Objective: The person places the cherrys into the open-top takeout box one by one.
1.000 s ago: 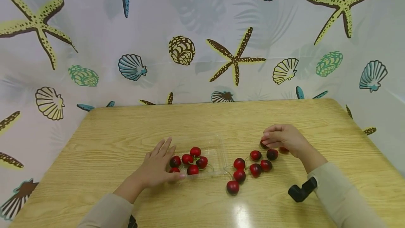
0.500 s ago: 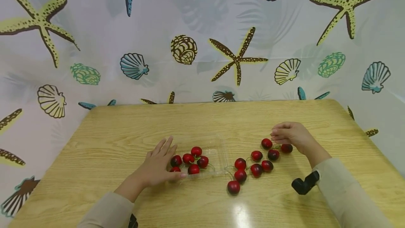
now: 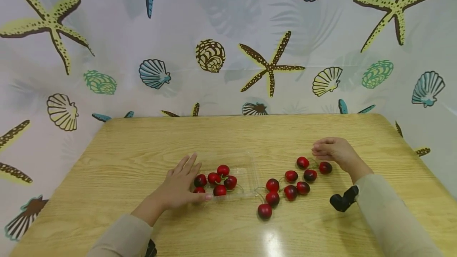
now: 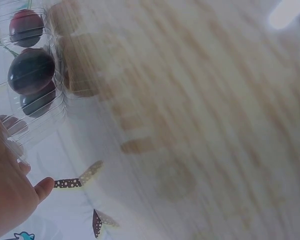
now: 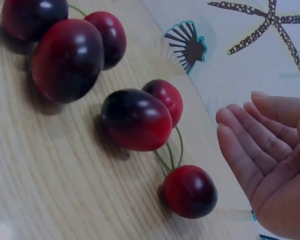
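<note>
Nine cherries (image 3: 290, 176) right of tray (image 3: 244, 174); table (image 3: 214, 134) extends past its far edge. Left hand (image 3: 179, 187) spread against its left side; right hand (image 3: 336, 154) loosely cupped, empty, now farther from tray.

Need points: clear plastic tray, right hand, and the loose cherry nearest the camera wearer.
Clear plastic tray (image 3: 243, 174): head view, on bare floor toward its right end.
Right hand (image 3: 335, 152): head view, middle of the hand.
Nearest loose cherry (image 3: 265, 211): head view, middle of the fruit.
</note>
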